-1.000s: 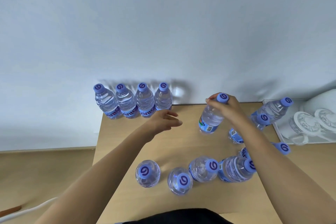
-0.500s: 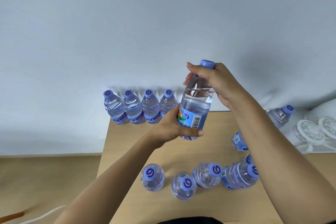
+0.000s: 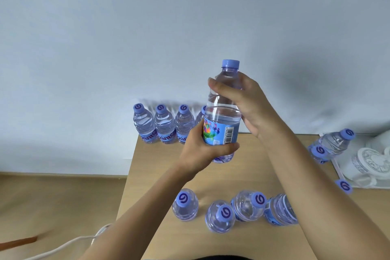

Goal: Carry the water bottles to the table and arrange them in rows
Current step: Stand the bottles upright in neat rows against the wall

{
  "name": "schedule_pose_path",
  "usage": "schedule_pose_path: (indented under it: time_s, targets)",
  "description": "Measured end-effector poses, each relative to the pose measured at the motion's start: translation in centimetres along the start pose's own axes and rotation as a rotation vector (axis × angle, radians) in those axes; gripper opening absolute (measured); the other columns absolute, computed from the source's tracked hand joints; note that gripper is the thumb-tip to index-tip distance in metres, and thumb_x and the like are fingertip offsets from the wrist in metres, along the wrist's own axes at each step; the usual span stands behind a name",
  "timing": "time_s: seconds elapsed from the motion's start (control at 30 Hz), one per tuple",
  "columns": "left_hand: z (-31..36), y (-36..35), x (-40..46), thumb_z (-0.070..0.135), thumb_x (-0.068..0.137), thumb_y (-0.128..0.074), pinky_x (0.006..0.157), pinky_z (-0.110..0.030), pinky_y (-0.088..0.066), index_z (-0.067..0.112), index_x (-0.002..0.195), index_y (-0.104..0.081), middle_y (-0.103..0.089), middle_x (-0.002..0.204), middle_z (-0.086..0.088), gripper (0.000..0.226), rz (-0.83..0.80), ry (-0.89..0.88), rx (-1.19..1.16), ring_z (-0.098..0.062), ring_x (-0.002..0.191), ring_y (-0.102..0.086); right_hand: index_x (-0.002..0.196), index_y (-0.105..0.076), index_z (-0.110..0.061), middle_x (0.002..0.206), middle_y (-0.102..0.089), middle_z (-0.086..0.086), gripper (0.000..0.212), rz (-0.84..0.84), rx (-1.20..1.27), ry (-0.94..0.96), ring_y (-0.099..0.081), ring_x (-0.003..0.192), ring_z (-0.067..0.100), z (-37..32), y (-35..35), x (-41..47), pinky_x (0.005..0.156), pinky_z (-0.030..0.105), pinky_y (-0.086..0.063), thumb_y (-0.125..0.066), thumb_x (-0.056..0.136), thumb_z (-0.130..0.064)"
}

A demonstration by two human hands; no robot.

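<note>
Clear plastic bottle (image 3: pixel 222 116) held upright above tabletop (image 3: pixel 249 177), left hand (image 3: pixel 202 152) gripping label, right hand (image 3: pixel 242 101) clasping shoulder; back-edge row (image 3: pixel 162 126) of four started, near-edge (image 3: pixel 223 211) and right-edge bottles (image 3: pixel 333 143) unsorted.

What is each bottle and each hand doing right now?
Held bottle: upright, capped, lifted above the table.
Left hand: grips the held bottle's lower part.
Right hand: grips its upper part.
Back row of bottles: standing, capped, against the wall.
Front bottles: standing, capped, in a loose line.
Right-side bottles: capped, by the table's right edge; the visible one is tilted.
</note>
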State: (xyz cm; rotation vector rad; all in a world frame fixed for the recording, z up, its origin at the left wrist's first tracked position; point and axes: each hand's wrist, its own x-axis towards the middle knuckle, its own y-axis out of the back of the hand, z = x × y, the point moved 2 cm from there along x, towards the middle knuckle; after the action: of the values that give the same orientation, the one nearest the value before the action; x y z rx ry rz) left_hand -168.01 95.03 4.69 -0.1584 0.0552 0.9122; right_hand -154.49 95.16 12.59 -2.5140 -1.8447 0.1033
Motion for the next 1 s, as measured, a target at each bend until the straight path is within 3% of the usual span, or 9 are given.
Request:
schedule_pose_path:
  time_s: [0.2,0.37,0.5,0.63,0.7,0.83,1.0]
  targets:
    - [0.7,-0.1,-0.6,0.01,0.066,-0.089,0.067,-0.019,-0.054,0.015,0.103,-0.063,-0.076,0.088,0.002,0.047,-0.014,-0.011,-0.009,-0.012,0.079,-0.073,0.08,-0.062,-0.012,0.069,-0.063,0.001,0.018,0.092,0.063,0.042,-0.062,0.062,0.019,-0.2,-1.1,0.0,0.062,0.035,-0.055,-0.079,0.074,-0.013]
    - [1.2,0.4,-0.8,0.022,0.063,-0.087,0.078,-0.028,-0.055,0.012,0.111,-0.063,-0.075,0.098,-0.005,0.054,-0.103,0.004,-0.06,-0.02,0.09,-0.071,0.078,-0.067,-0.015,0.078,-0.066,0.01,0.014,0.029,0.178,-0.051,-0.065,0.069,0.028,-0.8,-0.5,0.4,0.063,0.037,-0.057,-0.074,0.066,-0.016]
    - [1.6,0.7,-0.8,0.02,0.062,-0.087,0.074,-0.033,-0.058,0.014,0.109,-0.063,-0.074,0.095,-0.008,0.052,-0.146,-0.003,-0.088,-0.022,0.086,-0.07,0.077,-0.069,-0.017,0.083,-0.07,0.011,0.007,-0.043,0.278,-0.044,-0.069,0.075,0.031,-1.2,-0.4,0.4,0.066,0.037,-0.059,-0.07,0.071,-0.014]
    - [1.9,0.7,-0.7,0.019,0.059,-0.086,0.072,-0.023,-0.055,0.014,0.107,-0.063,-0.075,0.093,-0.002,0.053,-0.076,-0.03,-0.07,-0.017,0.085,-0.072,0.081,-0.069,-0.016,0.092,-0.069,0.016,0.006,-0.06,0.277,-0.021,-0.07,0.084,0.033,-1.1,-0.6,0.7,0.074,0.042,-0.06,-0.072,0.076,-0.016]
    - [1.9,0.6,-0.8,0.018,0.059,-0.087,0.072,-0.022,-0.055,0.013,0.107,-0.062,-0.076,0.093,-0.002,0.053,-0.037,-0.043,-0.048,-0.016,0.085,-0.072,0.086,-0.066,-0.011,0.09,-0.067,0.015,0.014,-0.021,0.182,0.013,-0.069,0.08,0.031,-1.1,-0.7,0.7,0.072,0.043,-0.061,-0.074,0.077,-0.019]
    - [1.8,0.5,-1.0,0.016,0.061,-0.087,0.07,-0.024,-0.058,0.016,0.105,-0.06,-0.074,0.093,0.001,0.052,0.106,-0.107,0.081,-0.017,0.084,-0.072,0.08,-0.062,-0.011,0.079,-0.066,0.005,0.023,0.101,0.013,0.111,-0.068,0.07,0.019,-1.1,-1.2,0.3,0.059,0.027,-0.055,-0.081,0.077,-0.024]
    - [1.7,0.2,-1.2,0.015,0.061,-0.09,0.068,-0.018,-0.054,0.019,0.108,-0.059,-0.073,0.094,0.006,0.057,0.137,-0.129,0.104,-0.013,0.084,-0.071,0.081,-0.061,-0.013,0.077,-0.067,0.005,0.018,0.206,0.025,0.07,-0.067,0.07,0.024,-0.7,-1.4,0.3,0.064,0.038,-0.059,-0.078,0.074,-0.015]
